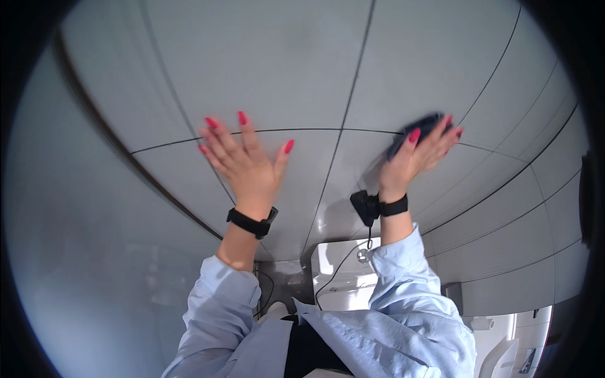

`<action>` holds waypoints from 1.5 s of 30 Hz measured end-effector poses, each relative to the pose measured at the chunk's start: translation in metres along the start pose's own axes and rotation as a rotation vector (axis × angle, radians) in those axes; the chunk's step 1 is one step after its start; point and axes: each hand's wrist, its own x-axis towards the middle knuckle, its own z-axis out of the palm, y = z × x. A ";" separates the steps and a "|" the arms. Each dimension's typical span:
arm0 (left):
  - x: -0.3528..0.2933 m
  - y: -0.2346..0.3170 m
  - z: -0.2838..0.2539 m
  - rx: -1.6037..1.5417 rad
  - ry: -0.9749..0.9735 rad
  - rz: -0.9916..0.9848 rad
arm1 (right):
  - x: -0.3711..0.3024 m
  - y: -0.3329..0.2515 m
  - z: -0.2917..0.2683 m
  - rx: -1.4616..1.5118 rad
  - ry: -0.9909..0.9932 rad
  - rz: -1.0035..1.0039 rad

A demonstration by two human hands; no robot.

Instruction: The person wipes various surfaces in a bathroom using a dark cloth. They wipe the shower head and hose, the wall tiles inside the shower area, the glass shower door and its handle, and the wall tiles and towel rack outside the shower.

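Nearest the camera are two pale blue sleeves (403, 296), rising from the lower edge, each forearm ending in a black wristband. Below them, between the arms, a white fixture (343, 277) with a thin dark cable shows; what it is cannot be told for sure.

Beyond the sleeves, both hands are raised against a wall of large grey tiles (265, 57) with dark joints. The left hand (246, 160) is released: its fingers are spread and the palm seems to lie flat on a tile just below the horizontal joint (302, 130), holding nothing. The right hand (419, 154) is to the right of the vertical joint and close to where the horizontal joint runs on. It is grasping a dark cloth (416, 129), the fingers curled over its lower edge, pressing it to the tile.

By the look of it, the step in hand is wiping the wall, with the left hand bracing the body. The cloth sits right on the joint line, so the next stroke calls for steady pressure across the tile face and into the groove, with the bracing hand kept planted while the other one travels.
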 end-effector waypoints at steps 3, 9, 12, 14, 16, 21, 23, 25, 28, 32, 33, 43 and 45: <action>0.000 0.000 -0.014 -0.068 -0.022 -0.009 | 0.044 -0.055 0.012 0.029 -0.061 -0.248; 0.002 -0.014 -0.056 -0.189 -0.166 0.029 | 0.066 -0.130 0.033 0.012 -0.089 -0.524; -0.023 -0.034 -0.071 -0.261 -0.196 0.021 | 0.030 -0.139 0.043 -0.038 -0.225 -0.657; -0.048 -0.047 -0.078 -0.299 -0.135 -0.052 | -0.009 -0.137 0.045 -0.049 -0.346 -0.821; -0.079 -0.065 -0.076 -0.277 -0.103 -0.169 | -0.052 -0.121 0.046 -0.048 -0.484 -1.024; -0.128 -0.103 -0.093 -0.551 -0.334 -0.696 | -0.119 -0.055 0.047 -0.022 -0.871 -1.536; -0.127 -0.112 -0.102 -0.500 -0.306 -0.702 | -0.096 -0.046 0.046 0.021 -0.950 -1.622; -0.117 -0.111 -0.112 -0.521 -0.286 -0.741 | -0.032 -0.073 0.030 0.073 -0.832 -1.230; -0.124 -0.117 -0.112 -0.451 -0.275 -0.715 | 0.066 -0.105 0.029 -0.097 -0.280 -0.809; -0.135 -0.116 -0.120 -0.340 -0.350 -0.688 | 0.076 -0.158 0.042 -0.117 -0.011 -0.582; -0.136 -0.115 -0.121 -0.343 -0.372 -0.686 | 0.059 -0.176 0.048 -0.243 -0.054 -0.525; -0.157 -0.126 -0.129 -0.434 -0.445 -0.694 | -0.224 -0.138 0.100 0.115 -0.684 -1.144; -0.159 -0.126 -0.130 -0.381 -0.532 -0.564 | -0.253 -0.090 0.091 0.111 -0.738 -1.171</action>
